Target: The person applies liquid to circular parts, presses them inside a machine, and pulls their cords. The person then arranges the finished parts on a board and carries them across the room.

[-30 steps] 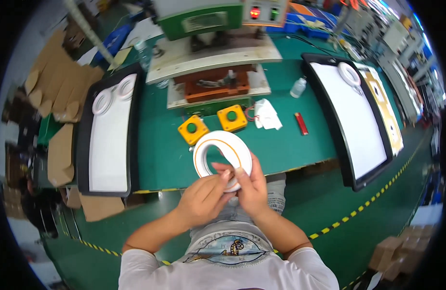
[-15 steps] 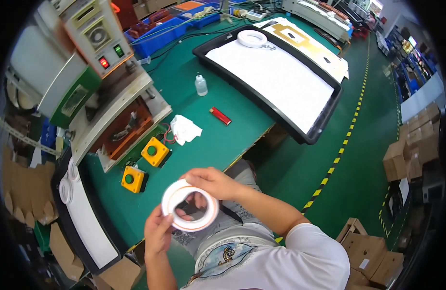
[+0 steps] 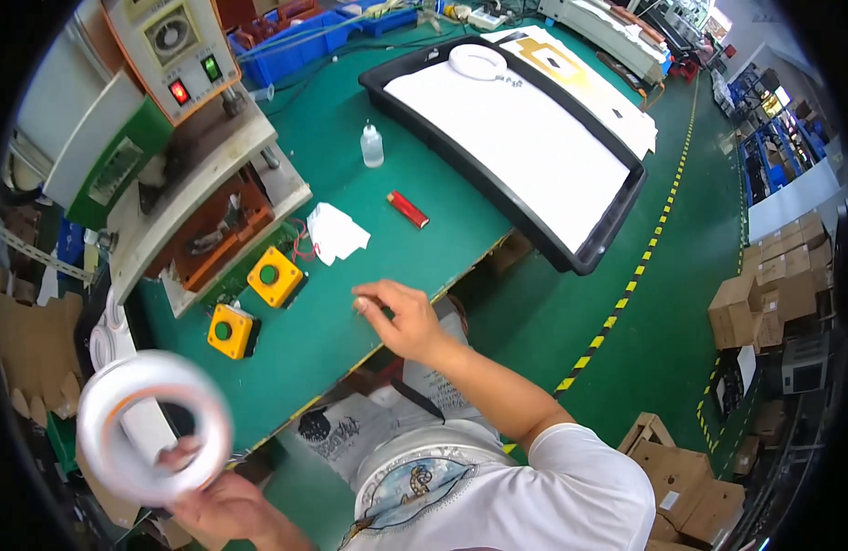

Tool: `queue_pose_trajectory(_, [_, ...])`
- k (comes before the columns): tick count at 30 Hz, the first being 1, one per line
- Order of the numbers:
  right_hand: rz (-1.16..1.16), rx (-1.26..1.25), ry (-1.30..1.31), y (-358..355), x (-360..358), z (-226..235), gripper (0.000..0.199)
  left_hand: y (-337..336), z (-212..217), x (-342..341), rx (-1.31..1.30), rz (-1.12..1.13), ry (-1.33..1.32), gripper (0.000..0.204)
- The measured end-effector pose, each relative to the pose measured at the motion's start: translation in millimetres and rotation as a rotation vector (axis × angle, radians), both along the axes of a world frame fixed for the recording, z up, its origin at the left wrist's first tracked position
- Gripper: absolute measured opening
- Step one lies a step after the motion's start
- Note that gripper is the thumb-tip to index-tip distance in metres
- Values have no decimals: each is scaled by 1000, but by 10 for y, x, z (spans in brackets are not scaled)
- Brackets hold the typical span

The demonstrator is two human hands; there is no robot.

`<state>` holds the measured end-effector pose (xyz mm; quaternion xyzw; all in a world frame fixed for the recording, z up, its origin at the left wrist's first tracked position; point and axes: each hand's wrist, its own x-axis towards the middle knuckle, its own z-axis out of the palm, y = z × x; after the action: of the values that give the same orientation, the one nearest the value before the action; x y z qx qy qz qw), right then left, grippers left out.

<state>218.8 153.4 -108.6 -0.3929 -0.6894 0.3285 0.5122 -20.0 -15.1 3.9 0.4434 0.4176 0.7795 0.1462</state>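
A white ring [image 3: 98, 436] with a thin orange line round its inner part is at the lower left, blurred by motion. My left hand [image 3: 224, 507] grips its lower edge, with fingertips showing through the hole. My right hand [image 3: 407, 320] hovers over the table's front edge, thumb and forefinger a little apart, and I see nothing held in it. Left of that hand, two yellow button boxes [image 3: 275, 277] with green buttons sit on the green table [image 3: 337, 317]. Behind the ring, more white rings [image 3: 102, 347] lie in a tray at the far left, partly covered.
A press machine [image 3: 180, 83] stands at the left. On the table are a white cloth [image 3: 335, 233], a red lighter-like object [image 3: 407, 209] and a small clear bottle [image 3: 372, 147]. A black tray [image 3: 578, 259] with another white ring [image 3: 477, 62] juts past the table's right edge.
My left hand has carried the ring left and down, away from my lap. My right hand has let go of it and moved slightly up over the table edge. The view has shifted a little.
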Motion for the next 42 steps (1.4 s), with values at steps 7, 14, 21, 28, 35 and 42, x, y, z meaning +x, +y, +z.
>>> queue_pose_trajectory(7, [-171, 11, 122, 460, 108, 42, 15, 114, -364, 495, -480, -379, -425, 30])
queue_pose_trajectory(14, [-337, 32, -242, 1604, 345, 134, 58, 99, -587, 633, -623, -379, -808, 26])
queue_pose_trajectory(21, [-380, -160, -410, 2116, 74, 36, 59, 70, -563, 547, -543, -154, -772, 32])
queue_pose_trajectory(28, [-225, 83, -60, 1756, 120, 187, 41, 36, -719, 462, -556, -94, -767, 32])
queue_pose_trajectory(35, [49, -284, 438, 621, 276, 458, 35, 196, -683, 514, -544, -163, -751, 32])
queue_pose_trajectory(42, [34, -451, 946, 27, 466, 410, 35, 581, -691, 477, -521, -350, -843, 33])
